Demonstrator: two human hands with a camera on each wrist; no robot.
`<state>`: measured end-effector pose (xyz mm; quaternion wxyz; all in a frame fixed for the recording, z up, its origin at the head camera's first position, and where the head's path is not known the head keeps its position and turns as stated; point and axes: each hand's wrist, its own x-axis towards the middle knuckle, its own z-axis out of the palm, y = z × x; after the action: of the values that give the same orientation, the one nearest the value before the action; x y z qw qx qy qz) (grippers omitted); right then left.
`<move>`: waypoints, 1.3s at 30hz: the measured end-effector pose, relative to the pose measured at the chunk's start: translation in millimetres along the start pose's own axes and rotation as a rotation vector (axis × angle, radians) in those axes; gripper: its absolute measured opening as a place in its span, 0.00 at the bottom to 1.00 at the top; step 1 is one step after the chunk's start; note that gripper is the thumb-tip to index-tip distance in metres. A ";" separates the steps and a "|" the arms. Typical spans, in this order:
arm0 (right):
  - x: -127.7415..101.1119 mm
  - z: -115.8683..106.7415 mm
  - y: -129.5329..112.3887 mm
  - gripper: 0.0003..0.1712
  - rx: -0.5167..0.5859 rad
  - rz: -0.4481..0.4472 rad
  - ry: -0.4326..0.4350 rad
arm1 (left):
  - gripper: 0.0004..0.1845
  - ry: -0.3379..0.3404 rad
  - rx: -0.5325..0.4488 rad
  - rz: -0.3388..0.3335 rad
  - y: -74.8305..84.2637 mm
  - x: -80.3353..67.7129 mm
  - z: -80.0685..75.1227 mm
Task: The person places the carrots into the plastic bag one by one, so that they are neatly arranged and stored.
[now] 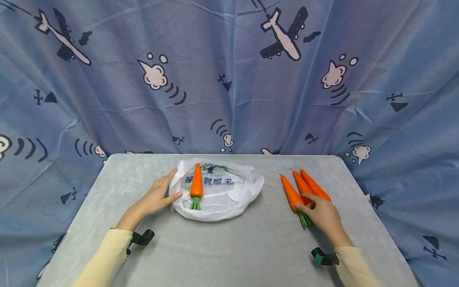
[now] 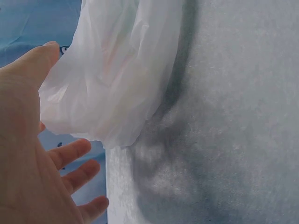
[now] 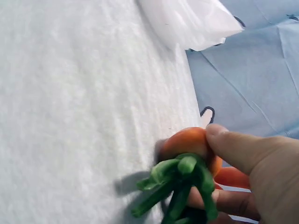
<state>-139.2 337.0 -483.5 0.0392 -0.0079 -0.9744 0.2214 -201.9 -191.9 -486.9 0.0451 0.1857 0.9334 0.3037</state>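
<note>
Fingers (image 3: 236, 147) (right) — on carrot (image 3: 184, 142)

Head view: the near ends of two carrots (image 1: 314, 184) are covered by the right hand (image 1: 324, 217); both sleeves (image 1: 107, 255) are cut off below. Wrist views: the white bag (image 2: 117, 74) is cropped by the upper edge.

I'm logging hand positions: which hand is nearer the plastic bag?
Left. The left hand is at the left edge of the bag; the right hand is farther off, past its right side, at three carrots.
</note>
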 end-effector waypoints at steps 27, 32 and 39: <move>8.4 16.0 -15.8 0.37 -0.030 0.044 -0.077 | 0.49 -0.008 0.006 -0.010 -2.8 -1.8 4.5; 7.8 15.7 -17.9 0.36 -0.030 0.054 -0.076 | 0.49 -0.006 0.002 -0.007 -2.8 -1.5 4.5; 8.8 12.7 -23.1 0.36 -0.007 0.085 -0.068 | 0.48 -0.005 0.001 -0.003 -2.1 -1.9 3.0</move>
<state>-148.9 311.0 -484.3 -0.0036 -0.0417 -0.9747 0.2195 -200.2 -192.5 -490.6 0.0477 0.1850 0.9338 0.3025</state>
